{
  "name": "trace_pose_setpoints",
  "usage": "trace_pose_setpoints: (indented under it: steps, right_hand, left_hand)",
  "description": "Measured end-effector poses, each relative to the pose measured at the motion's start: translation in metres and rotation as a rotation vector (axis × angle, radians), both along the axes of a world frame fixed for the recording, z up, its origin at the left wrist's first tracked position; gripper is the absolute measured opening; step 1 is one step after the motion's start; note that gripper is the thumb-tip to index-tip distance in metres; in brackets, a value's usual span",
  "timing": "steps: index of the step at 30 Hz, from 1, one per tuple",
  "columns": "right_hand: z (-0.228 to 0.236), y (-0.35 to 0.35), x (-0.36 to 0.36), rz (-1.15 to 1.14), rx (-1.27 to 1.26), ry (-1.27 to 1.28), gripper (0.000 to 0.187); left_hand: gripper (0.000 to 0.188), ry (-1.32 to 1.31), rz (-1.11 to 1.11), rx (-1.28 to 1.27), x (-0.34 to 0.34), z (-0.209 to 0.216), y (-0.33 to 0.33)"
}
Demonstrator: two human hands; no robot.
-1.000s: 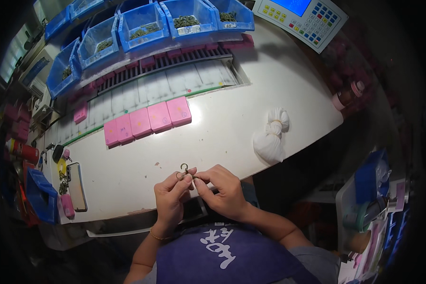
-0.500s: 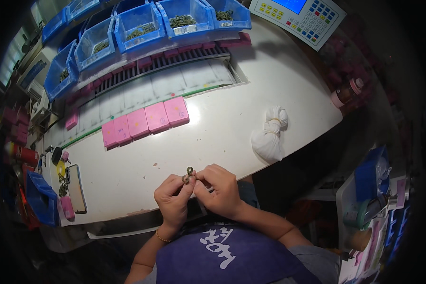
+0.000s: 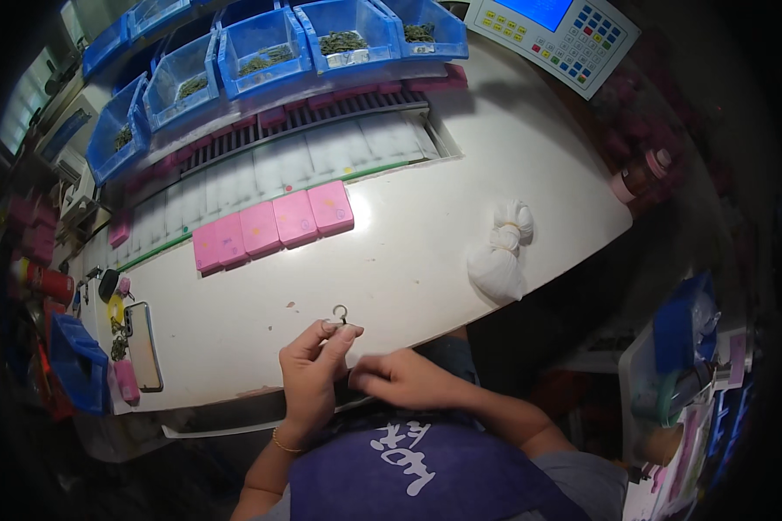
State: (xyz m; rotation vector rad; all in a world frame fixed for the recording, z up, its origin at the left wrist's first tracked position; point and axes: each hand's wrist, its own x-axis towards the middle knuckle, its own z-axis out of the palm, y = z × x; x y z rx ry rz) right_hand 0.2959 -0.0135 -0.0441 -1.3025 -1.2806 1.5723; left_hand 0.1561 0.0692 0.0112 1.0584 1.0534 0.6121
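Just over the near edge of the white table, my left hand [image 3: 311,369] pinches a small ring-shaped piece [image 3: 340,311] between thumb and fingertips. Its open loop stands up above the fingers, and the lower end is hidden in the pinch. My right hand [image 3: 400,379] is apart from it, lower and to the right, close to the purple apron [image 3: 356,469]. Motion blurs its fingertips, so whether anything is in them does not show.
A row of pink blocks [image 3: 259,228] lies ahead on the table [image 3: 426,252]. Behind stand blue bins [image 3: 265,65] of small dark-green pieces. A tied white cloth bag [image 3: 495,271] rests to the right, a phone [image 3: 144,346] to the left. A keypad device [image 3: 565,39] sits far right.
My right hand has come away from the small ring-shaped piece and moved down toward me. My left hand keeps its pinch, and the loop now shows as a pale circle.
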Motion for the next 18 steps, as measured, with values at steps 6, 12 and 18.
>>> trace_pose_setpoints:
  steps: [6,12,18]
  right_hand:
    - [-0.047,-0.018,-0.036,-0.009,0.2,-0.54,0.024]
    - [-0.039,-0.021,-0.03,-0.067,0.268,-0.569,0.026]
    - [0.007,-0.04,0.02,-0.568,0.523,-0.796,0.009]
  left_hand:
    - [0.022,-0.382,-0.038,-0.552,-0.007,0.005,0.009]
    - [0.021,-0.674,-0.04,-0.854,-0.012,-0.005,0.012]
    - [0.024,-0.576,-0.05,-0.815,-0.019,-0.008,-0.001]
